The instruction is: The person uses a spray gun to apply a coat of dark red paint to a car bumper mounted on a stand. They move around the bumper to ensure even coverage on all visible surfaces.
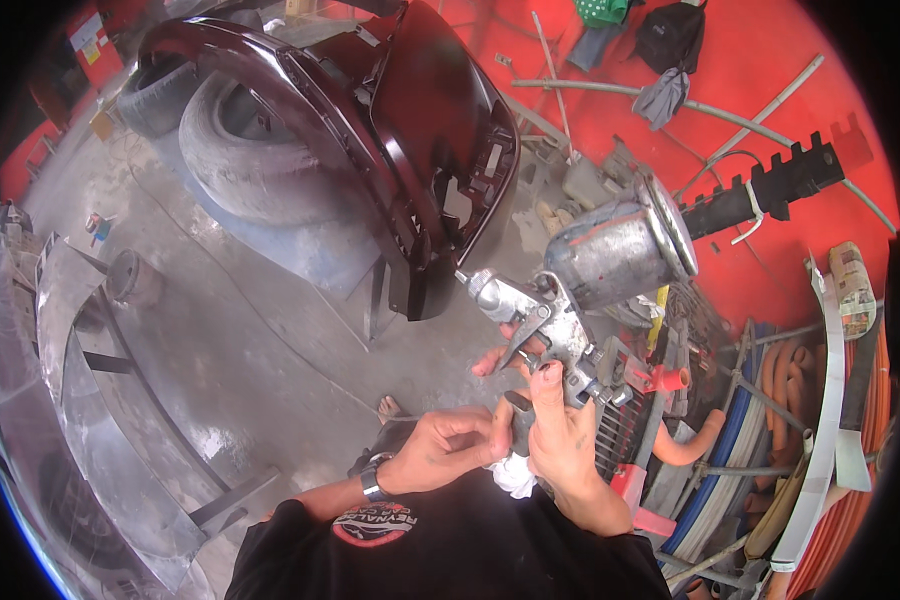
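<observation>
Bright, diffuse light; white glints streak the glossy dark-maroon curved bumper point(425, 110); pale glare marks the grey concrete floor point(255, 375) below it; blackened, bowed edges.

Our spray gun point(562, 328): mottled silver-grey
Car bumper point(425, 85): glossy dark maroon
Wall point(770, 60): bright red
Our T-shirt point(460, 550): black
Floor point(190, 335): blotchy grey

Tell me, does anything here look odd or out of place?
The spray gun's metal cup seems tipped sideways rather than upright. A tire looks coated in pale grey, unlike ordinary black rubber. Bare toes show above the concrete floor, surprising in a workshop.
</observation>
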